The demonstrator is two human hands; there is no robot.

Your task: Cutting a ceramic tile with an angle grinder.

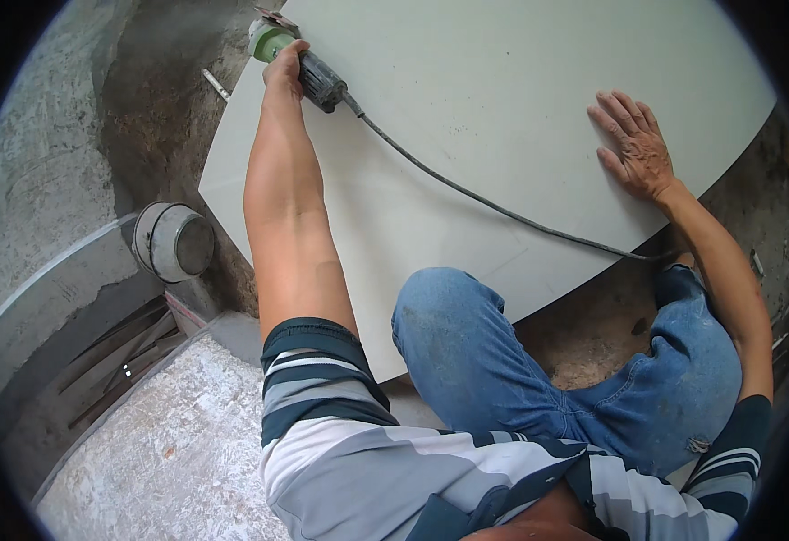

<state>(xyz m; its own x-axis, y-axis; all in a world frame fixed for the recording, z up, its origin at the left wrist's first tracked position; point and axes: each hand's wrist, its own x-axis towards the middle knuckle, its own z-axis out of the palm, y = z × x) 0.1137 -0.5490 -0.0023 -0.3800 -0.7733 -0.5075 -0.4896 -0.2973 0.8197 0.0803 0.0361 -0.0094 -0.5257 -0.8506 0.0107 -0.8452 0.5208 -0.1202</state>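
My left arm stretches far forward, and my left hand (287,70) is wrapped round the body of a green and black angle grinder (321,83). The grinder's head is at the far left edge of a large pale tile slab (431,117); its disc is not clear to see. From its rear end a dark power cord (494,203) curves across the slab toward my right leg. My right hand (631,149) lies flat on the right part of the slab, fingers stretched and holding nothing.
An upturned-looking round bucket (187,248) stands left of the slab by a low curved concrete ledge (61,288). A rough whitish block surface (174,442) is at lower left, with wood strips (115,361) beside it. My bent knee (449,316) overlaps the slab's near edge.
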